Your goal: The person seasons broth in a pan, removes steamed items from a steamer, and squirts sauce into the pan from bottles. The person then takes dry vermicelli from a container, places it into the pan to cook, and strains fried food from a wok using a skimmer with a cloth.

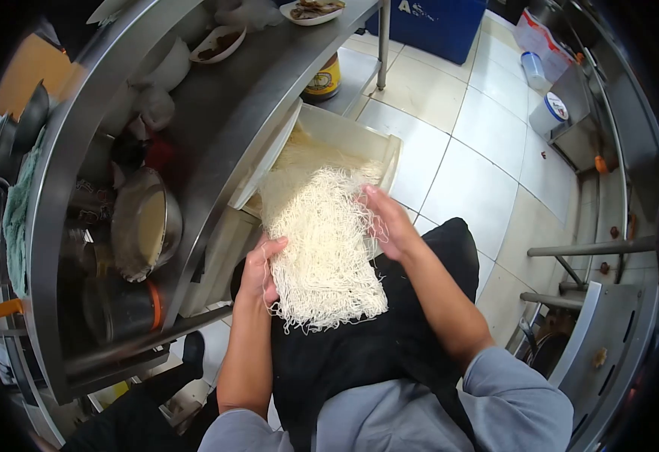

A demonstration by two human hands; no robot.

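Noodles [329,260], thin and pale like vermicelli, form a flat, roughly rectangular block at the centre of the frame, held over the person's black apron [322,365]. The upper end of the block overlaps an open plastic bin [352,122], where more pale, strand-like stuff shows. The left hand [260,270] is clamped on the block's left edge, thumb over the top; the right hand [391,220] is closed on the upper right edge, some fingers hidden by strands. The two hands stand apart, with the block between them.

The step in hand looks to be handling this one block at the bin. Any next move seems to call for even support from both sides, since the loose strands along the edges look dry and likely to snap or shed if squeezed.

Writing is scarce. A dark blue box [427,34] at the top of the frame bears white letters, of which "AS" can be made out before the edge cuts them. A jar [324,79] under the steel counter [224,124] wears a yellow label, and a white tub [548,114] at upper right has a printed lid; neither text is legible.
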